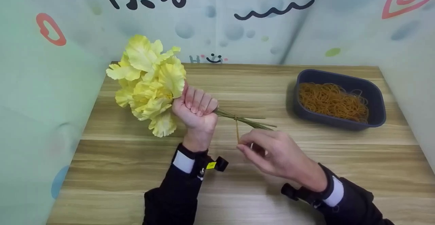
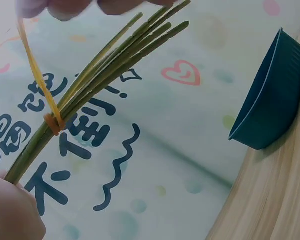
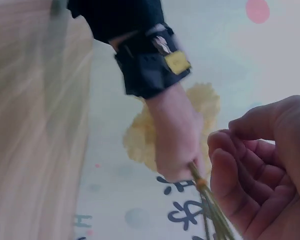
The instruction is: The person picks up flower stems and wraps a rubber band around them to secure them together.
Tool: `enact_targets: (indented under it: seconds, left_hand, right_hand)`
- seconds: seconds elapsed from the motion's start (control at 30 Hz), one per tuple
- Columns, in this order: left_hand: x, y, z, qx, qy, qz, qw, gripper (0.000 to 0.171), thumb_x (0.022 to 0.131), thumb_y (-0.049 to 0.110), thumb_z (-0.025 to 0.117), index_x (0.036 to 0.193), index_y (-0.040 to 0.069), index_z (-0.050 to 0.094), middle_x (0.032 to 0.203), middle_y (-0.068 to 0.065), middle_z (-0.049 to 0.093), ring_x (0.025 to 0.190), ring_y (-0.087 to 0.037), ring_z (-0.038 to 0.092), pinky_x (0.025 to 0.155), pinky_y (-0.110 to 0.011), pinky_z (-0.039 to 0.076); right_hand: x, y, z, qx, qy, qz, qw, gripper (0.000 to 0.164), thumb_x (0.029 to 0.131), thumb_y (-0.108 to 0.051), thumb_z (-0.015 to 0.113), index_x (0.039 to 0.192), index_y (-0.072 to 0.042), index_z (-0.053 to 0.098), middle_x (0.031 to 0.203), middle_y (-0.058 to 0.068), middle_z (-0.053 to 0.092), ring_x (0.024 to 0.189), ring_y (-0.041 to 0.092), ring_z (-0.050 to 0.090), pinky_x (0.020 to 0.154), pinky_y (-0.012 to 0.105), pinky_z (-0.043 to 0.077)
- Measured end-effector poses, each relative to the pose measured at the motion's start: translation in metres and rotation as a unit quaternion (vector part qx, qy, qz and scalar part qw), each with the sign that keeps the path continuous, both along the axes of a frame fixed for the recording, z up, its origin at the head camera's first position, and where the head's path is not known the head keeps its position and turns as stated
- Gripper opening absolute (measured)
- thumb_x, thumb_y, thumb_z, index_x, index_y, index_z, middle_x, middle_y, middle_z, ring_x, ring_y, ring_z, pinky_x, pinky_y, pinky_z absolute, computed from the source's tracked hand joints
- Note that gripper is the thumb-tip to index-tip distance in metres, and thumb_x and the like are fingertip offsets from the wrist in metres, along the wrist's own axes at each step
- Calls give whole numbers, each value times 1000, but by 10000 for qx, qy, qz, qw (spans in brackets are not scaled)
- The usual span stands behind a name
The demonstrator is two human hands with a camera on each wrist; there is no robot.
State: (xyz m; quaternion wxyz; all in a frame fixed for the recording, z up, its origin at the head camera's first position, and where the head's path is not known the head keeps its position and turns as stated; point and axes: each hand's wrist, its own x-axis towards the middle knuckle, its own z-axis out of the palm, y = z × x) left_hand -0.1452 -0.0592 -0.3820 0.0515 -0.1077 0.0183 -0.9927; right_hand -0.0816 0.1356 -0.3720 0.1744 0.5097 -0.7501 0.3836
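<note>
My left hand (image 1: 195, 107) grips a bunch of yellow artificial flowers (image 1: 149, 79) by the stems, just below the blooms. The green stems (image 2: 97, 82) stick out past the fist toward the right, their cut ends splayed. A tan rubber band (image 2: 54, 122) is wound around the stems partway along. From there a stretched loop of it runs to my right hand (image 1: 275, 150), whose thumb and index finger pinch its end. In the right wrist view, the wound part of the band shows on the stems close beside the right fingers (image 3: 225, 172).
A dark blue plastic box (image 1: 377, 116) stands at the right back of the wood-grain table (image 1: 129, 170), with a heap of rubber bands (image 1: 331, 102) inside. A printed backdrop (image 1: 217, 31) rises behind the table and along its sides.
</note>
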Motion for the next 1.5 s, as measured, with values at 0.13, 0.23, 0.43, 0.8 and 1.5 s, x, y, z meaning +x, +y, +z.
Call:
enact_targets:
  seconds: [0.13, 0.23, 0.43, 0.8, 1.5]
  left_hand:
    - [1, 3, 0, -153, 220, -136, 9995, 50, 103, 21, 14, 54, 19, 24, 45, 8, 15, 38, -5, 10, 38, -19, 9]
    - [1, 4, -1, -268, 258, -300, 9989, 40, 94, 14, 17, 55, 19, 24, 46, 8, 14, 39, -5, 9, 39, -18, 9]
    - [2, 5, -1, -729, 85, -674, 9950, 44, 93, 14, 18, 52, 18, 31, 45, 8, 16, 39, -6, 9, 38, -19, 9]
    - [7, 8, 10, -1295, -152, -1923, 9726, 60, 104, 21, 12, 49, 19, 39, 39, 8, 31, 38, -6, 11, 38, -19, 9]
    - [8, 16, 6, -174, -50, -2162, 9762, 54, 107, 28, 17, 54, 20, 23, 39, 8, 26, 36, -5, 11, 37, -19, 7]
  right_hand:
    - [-6, 11, 12, -180, 424, -408, 9981, 5, 95, -9, 69, 95, -4, 71, 78, 3, 70, 58, 8, 61, 52, 15, 51]
    - [-11, 18, 19, -191, 622, -876, 9940, 2, 91, -5, 73, 92, -4, 73, 80, 3, 71, 61, 12, 64, 55, 20, 54]
    - [-25, 31, 23, -317, 901, -1365, 9860, 5, 93, -9, 73, 91, -5, 74, 85, 3, 72, 69, 15, 68, 62, 22, 55]
    - [-53, 48, 17, -419, 555, -1632, 9841, 14, 85, 4, 78, 93, -7, 74, 86, 1, 70, 69, 11, 59, 64, 15, 44]
    - [-72, 37, -19, 141, 82, -1628, 9865, 6, 95, -9, 71, 99, -14, 72, 88, -4, 65, 65, 4, 58, 62, 14, 45]
